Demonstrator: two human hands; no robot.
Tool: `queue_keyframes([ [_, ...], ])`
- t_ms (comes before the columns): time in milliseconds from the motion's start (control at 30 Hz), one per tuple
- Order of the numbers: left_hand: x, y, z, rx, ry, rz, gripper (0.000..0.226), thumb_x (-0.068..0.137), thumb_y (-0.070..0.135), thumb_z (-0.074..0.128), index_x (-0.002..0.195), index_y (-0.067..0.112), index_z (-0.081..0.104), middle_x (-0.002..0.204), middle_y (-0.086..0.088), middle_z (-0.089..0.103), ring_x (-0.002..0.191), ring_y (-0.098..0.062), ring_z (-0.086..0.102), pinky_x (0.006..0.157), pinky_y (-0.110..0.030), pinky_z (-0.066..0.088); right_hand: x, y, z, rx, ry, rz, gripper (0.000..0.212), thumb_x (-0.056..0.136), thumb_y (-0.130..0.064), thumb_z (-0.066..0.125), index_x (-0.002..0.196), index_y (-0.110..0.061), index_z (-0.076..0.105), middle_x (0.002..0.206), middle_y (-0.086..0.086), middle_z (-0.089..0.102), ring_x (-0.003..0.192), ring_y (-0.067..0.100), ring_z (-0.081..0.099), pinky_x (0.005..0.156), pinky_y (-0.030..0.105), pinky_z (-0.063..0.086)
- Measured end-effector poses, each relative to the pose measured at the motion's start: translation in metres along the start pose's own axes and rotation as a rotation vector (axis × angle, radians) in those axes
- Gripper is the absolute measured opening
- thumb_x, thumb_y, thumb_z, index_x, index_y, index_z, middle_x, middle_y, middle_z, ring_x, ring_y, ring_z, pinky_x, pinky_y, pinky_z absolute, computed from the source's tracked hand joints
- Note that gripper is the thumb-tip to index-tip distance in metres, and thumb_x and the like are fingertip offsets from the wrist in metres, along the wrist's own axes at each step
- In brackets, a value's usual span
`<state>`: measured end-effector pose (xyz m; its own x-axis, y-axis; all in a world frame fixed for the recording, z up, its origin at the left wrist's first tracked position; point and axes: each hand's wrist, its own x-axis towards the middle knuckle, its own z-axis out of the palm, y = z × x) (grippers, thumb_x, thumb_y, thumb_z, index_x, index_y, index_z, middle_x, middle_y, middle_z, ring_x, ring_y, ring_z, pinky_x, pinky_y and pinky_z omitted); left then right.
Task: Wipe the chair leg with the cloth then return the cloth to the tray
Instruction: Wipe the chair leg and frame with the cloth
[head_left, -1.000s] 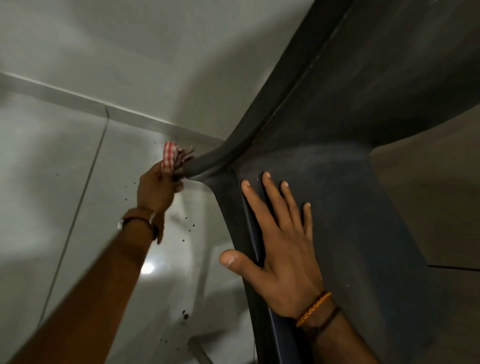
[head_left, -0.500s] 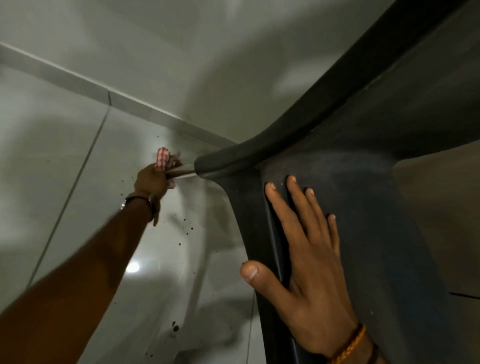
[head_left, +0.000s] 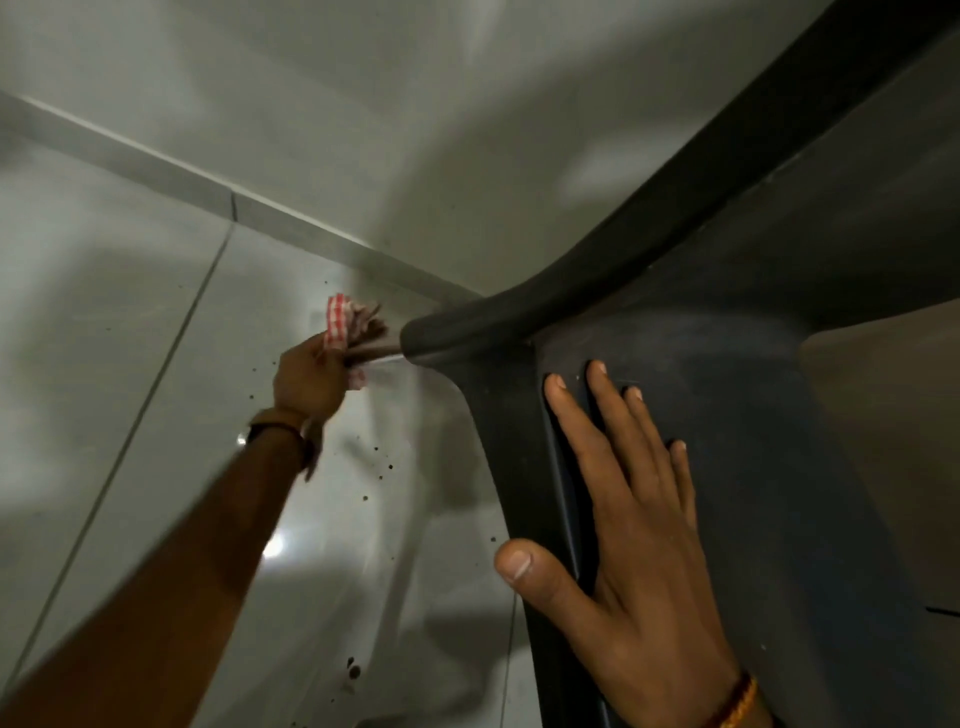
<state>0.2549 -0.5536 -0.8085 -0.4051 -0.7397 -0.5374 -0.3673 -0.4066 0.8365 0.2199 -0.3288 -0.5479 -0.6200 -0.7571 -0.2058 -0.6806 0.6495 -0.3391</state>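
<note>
A dark grey plastic chair fills the right side of the view. Its seat edge ends in a rounded corner at the centre. My left hand is stretched out to the left of that corner, shut on a bunched red-and-white checked cloth. The cloth sits around a thin pale leg that runs left from the corner. My right hand lies flat with fingers spread on the chair's dark surface, thumb hooked over its left edge. No tray is in view.
Glossy pale floor tiles with dark specks lie below, and a skirting strip meets a pale wall behind. A brown floor area shows at the right past the chair.
My left hand with the cloth has slid outward, away from the chair corner, along the thin leg. The view has shifted, so my right hand sits lower right on the chair.
</note>
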Motion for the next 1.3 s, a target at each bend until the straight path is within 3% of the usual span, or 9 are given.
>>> queue_keyframes([
  [100, 0.065, -0.042, -0.004, 0.102, -0.084, -0.209, 0.019, 0.094, 0.027, 0.068, 0.101, 0.015, 0.08, 0.069, -0.005, 0.078, 0.068, -0.026, 0.07, 0.084, -0.039, 0.06, 0.001, 0.001, 0.0, -0.003, -0.017, 0.001, 0.098, 0.073, -0.106, 0.02, 0.161, -0.067, 0.002, 0.175, -0.035, -0.008, 0.163, 0.0, -0.013, 0.13, 0.062, -0.005],
  [300, 0.078, -0.051, -0.001, 0.205, -0.084, -0.238, 0.027, 0.091, 0.016, 0.069, 0.113, 0.002, 0.075, 0.104, -0.023, 0.078, 0.094, -0.034, 0.076, 0.098, -0.047, 0.058, 0.003, 0.002, 0.001, -0.003, -0.006, -0.014, 0.098, 0.073, -0.107, 0.02, 0.161, -0.067, 0.003, 0.175, -0.034, -0.006, 0.163, 0.0, -0.012, 0.13, 0.062, -0.004],
  [467, -0.031, 0.027, -0.016, 0.234, -0.066, 0.166, 0.032, 0.107, 0.037, 0.047, 0.11, 0.02, 0.075, 0.084, -0.006, 0.08, 0.085, -0.027, 0.079, 0.088, -0.041, 0.06, 0.002, 0.003, 0.001, 0.004, 0.012, -0.025, 0.098, 0.077, -0.105, 0.025, 0.164, -0.062, 0.009, 0.177, -0.03, -0.003, 0.165, 0.003, -0.009, 0.129, 0.064, -0.004],
  [667, -0.123, 0.091, -0.031, -0.081, -0.2, 0.555, 0.023, 0.108, 0.011, 0.048, 0.113, 0.027, 0.063, 0.068, 0.014, 0.073, 0.07, 0.005, 0.072, 0.066, -0.006, 0.054, 0.002, 0.003, 0.001, -0.004, 0.006, -0.027, 0.096, 0.081, -0.104, 0.027, 0.164, -0.061, 0.007, 0.178, -0.027, -0.004, 0.165, 0.006, -0.011, 0.129, 0.069, -0.002],
  [867, -0.025, 0.033, -0.014, 0.151, -0.107, 0.154, 0.025, 0.102, 0.029, 0.06, 0.12, 0.017, 0.073, 0.09, -0.015, 0.079, 0.083, -0.029, 0.078, 0.092, -0.044, 0.061, 0.002, 0.005, 0.002, -0.001, 0.005, -0.025, 0.099, 0.079, -0.105, 0.025, 0.165, -0.06, 0.009, 0.178, -0.029, -0.004, 0.165, 0.005, -0.01, 0.129, 0.065, -0.003],
  [967, 0.033, -0.006, -0.01, 0.256, -0.136, -0.069, 0.043, 0.081, 0.006, 0.082, 0.123, 0.008, 0.073, 0.109, -0.021, 0.077, 0.091, -0.031, 0.073, 0.087, -0.031, 0.058, 0.001, 0.003, 0.002, 0.007, 0.01, -0.019, 0.1, 0.075, -0.106, 0.022, 0.164, -0.061, 0.009, 0.177, -0.031, -0.006, 0.165, 0.004, -0.011, 0.129, 0.063, -0.005],
  [1067, 0.05, -0.036, -0.006, 0.071, -0.085, -0.169, 0.032, 0.097, 0.027, 0.07, 0.121, 0.005, 0.072, 0.092, -0.017, 0.072, 0.05, -0.014, 0.066, 0.05, -0.018, 0.056, 0.002, 0.004, 0.001, -0.013, -0.003, -0.025, 0.102, 0.072, -0.106, 0.019, 0.163, -0.062, 0.006, 0.176, -0.033, -0.008, 0.164, 0.003, -0.013, 0.129, 0.064, -0.004],
  [1167, 0.046, -0.042, 0.006, -0.148, 0.017, -0.215, 0.047, 0.098, 0.06, 0.054, 0.106, 0.017, 0.073, 0.105, -0.016, 0.072, 0.055, -0.016, 0.064, 0.05, -0.021, 0.06, 0.001, 0.004, 0.0, -0.015, 0.007, -0.036, 0.102, 0.071, -0.107, 0.016, 0.163, -0.063, 0.006, 0.176, -0.033, -0.008, 0.164, 0.004, -0.013, 0.129, 0.064, -0.003],
  [1300, 0.01, -0.013, 0.009, -0.33, 0.043, -0.163, 0.03, 0.105, 0.037, 0.054, 0.117, 0.015, 0.07, 0.12, -0.014, 0.07, 0.066, -0.011, 0.075, 0.06, -0.021, 0.061, 0.002, 0.007, 0.002, 0.007, 0.019, -0.047, 0.099, 0.075, -0.105, 0.022, 0.164, -0.061, 0.01, 0.177, -0.031, -0.004, 0.165, 0.004, -0.01, 0.128, 0.063, -0.004],
])
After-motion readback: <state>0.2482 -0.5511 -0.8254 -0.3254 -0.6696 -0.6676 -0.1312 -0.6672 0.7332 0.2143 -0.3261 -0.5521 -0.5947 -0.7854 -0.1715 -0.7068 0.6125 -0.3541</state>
